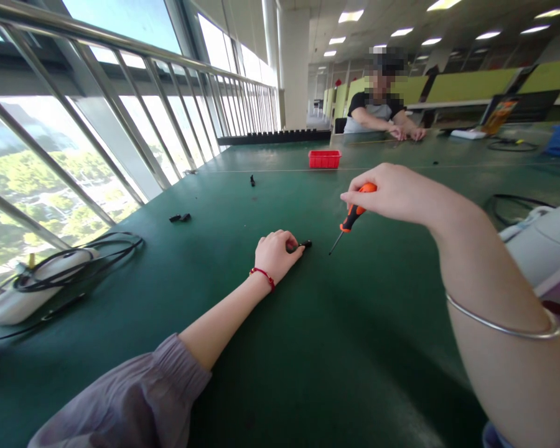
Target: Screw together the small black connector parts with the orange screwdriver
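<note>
My right hand (pixel 386 194) grips an orange and black screwdriver (pixel 353 214) by its handle, above the green tabletop (pixel 280 348). The shaft slants down and to the left, its tip close to my left hand but apart from it. With thumb and fingers pinched, my left hand (pixel 277 252) holds a small black part (pixel 307 244) low at the table surface. Only one end of that part shows past the fingertips, so its kind is unclear.
Small black pieces (pixel 180 218) lie to the left, and another black piece (pixel 252 181) farther back. A red bin (pixel 324 159) stands beyond my hands. A cabled white power strip (pixel 42 286) lies by the railing (pixel 135 106). Across the table sits a person (pixel 378 112).
</note>
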